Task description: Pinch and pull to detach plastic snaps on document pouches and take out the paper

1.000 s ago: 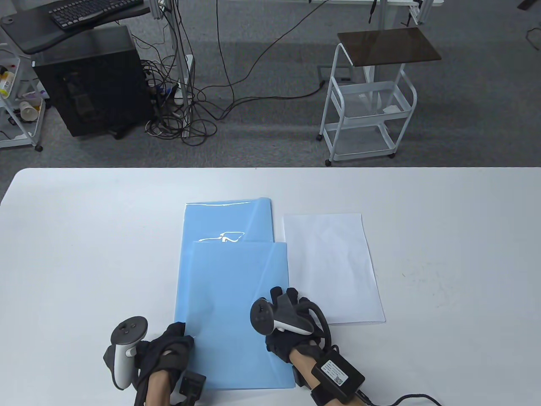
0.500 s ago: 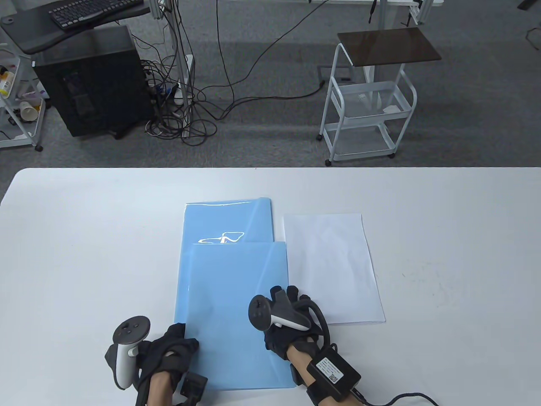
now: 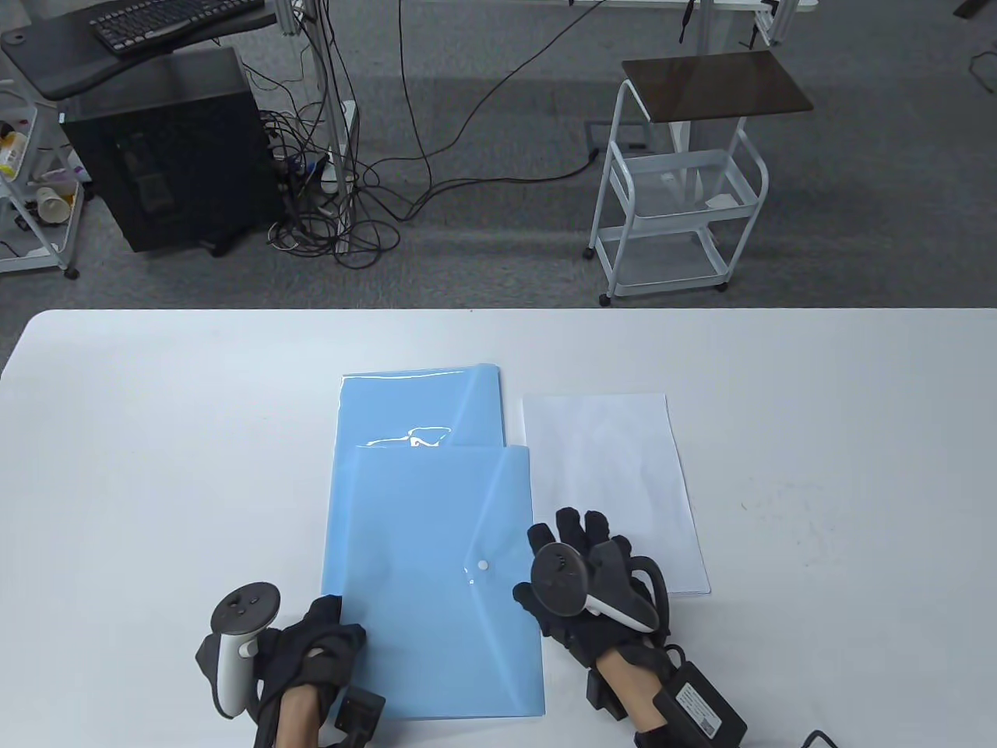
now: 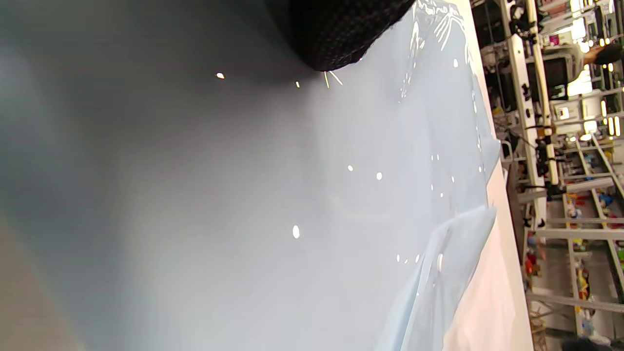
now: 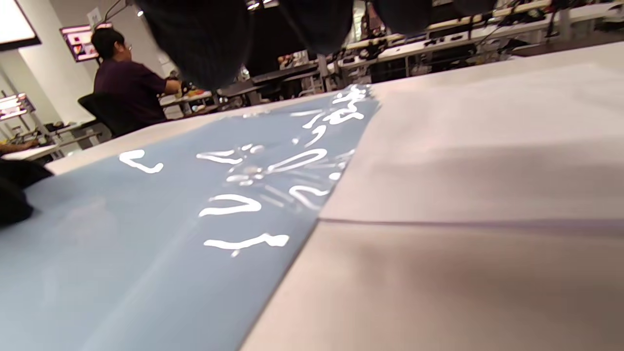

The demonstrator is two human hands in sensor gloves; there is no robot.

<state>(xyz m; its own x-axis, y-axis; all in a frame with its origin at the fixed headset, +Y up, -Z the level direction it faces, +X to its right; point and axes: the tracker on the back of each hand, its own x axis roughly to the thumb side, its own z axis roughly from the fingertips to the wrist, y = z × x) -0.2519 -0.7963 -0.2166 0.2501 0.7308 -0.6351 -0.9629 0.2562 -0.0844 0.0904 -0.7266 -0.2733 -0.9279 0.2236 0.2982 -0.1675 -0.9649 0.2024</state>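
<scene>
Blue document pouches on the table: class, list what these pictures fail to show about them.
- Far pouch: table view, snap covered by the near pouch.
- Near pouch's contents: opaque plastic hides any paper.
- Left hand grip: left wrist view too blurred.
- Snap: too small to judge fastened.

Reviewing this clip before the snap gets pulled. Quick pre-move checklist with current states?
1. Snap on the near pouch in plain sight: ok, nothing covers it.
2. Left hand steadying the pouch's left edge: ok, it rests on that edge.
3. Right hand free to pinch: ok, fingers spread, holding nothing, over the paper stack.
4. Right hand on the snap: not ok, it sits to the snap's right, off the pouch.
5. Flap closed: cannot tell if the snap is engaged.
6. Paper inside the near pouch: cannot tell.
</scene>
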